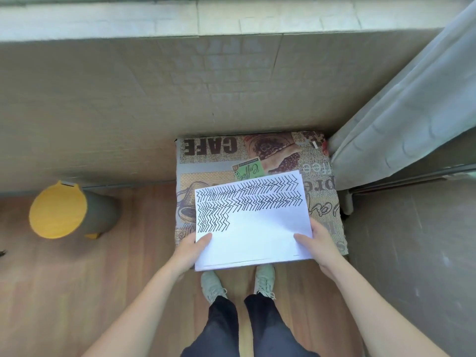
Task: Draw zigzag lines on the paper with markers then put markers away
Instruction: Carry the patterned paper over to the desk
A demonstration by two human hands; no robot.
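I grip the paper (253,222) between both hands, left hand (190,249) and right hand (318,244) pinching its near corners above the stool (211,161). Zigzags fill the far half; next I need a marker, none visible.

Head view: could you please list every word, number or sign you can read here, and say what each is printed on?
"CAFE": upside down, on the printed stool cover.
"Coffee": script on the cover's green label; its smaller print is too small to read.
"free", "pre": cut-off fragments at the cover's right side.
Paper: only black zigzag lines, no words.
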